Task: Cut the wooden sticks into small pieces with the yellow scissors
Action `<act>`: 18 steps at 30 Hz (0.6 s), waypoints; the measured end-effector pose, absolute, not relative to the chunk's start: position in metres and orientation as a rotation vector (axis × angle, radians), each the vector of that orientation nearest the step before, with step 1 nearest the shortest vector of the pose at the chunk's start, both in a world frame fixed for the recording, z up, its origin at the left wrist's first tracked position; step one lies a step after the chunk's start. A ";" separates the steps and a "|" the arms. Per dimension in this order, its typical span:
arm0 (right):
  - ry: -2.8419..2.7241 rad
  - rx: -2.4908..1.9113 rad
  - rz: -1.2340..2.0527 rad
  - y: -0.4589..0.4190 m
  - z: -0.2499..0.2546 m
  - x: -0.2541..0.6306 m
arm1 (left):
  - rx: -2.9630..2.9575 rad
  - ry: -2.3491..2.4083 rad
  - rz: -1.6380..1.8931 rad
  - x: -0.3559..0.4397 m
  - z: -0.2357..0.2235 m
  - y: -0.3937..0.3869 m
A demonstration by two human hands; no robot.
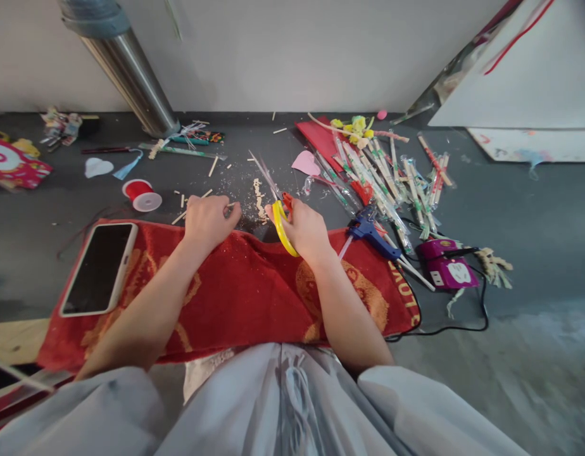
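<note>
My right hand [306, 229] is closed round the handles of a pair of scissors [283, 229], one loop yellow and the other red. The slim blades point away from me toward the upper left and look slightly apart. To the left, my left hand [207, 220] is closed in a pinch, and a short pale stick piece [231, 204] shows at its fingertips. Between the hands lies a small heap of pale cut bits [259, 197] on the dark table, with fine crumbs around it. Several thin sticks [180, 216] lie beside and partly under my left hand.
A red towel [245, 291] covers the near edge, with a phone [100, 269] on it. A red thread spool [141, 195] and steel flask [135, 82] stand left. Right are a blue glue gun [374, 235], wrapped sticks [373, 174], a purple power block [448, 265] and its black cable.
</note>
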State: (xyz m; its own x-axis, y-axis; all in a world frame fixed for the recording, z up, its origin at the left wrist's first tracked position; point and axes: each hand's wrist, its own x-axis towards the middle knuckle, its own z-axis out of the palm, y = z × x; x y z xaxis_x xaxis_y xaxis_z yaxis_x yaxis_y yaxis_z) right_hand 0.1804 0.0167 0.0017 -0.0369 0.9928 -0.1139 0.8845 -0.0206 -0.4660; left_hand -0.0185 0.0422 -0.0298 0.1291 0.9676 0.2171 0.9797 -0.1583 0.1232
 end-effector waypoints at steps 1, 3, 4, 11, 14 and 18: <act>-1.998 -1.982 0.615 0.017 0.001 0.180 | -2.317 -1.977 -0.386 -0.018 -0.031 0.042; -1.997 -1.983 0.604 0.017 -0.001 0.180 | -2.304 -1.936 -0.387 -0.018 -0.032 0.041; -2.000 -1.983 0.595 0.017 -0.001 0.180 | -2.298 -1.929 -0.382 -0.018 -0.032 0.040; -2.022 -1.999 0.595 0.015 0.001 0.178 | -2.311 -1.963 -0.360 -0.015 -0.029 0.038; -2.030 -2.003 0.593 0.015 0.002 0.177 | -2.319 -1.942 -0.379 -0.015 -0.029 0.038; -2.025 -2.005 0.586 0.015 0.002 0.177 | -2.344 -1.933 -0.369 -0.014 -0.030 0.038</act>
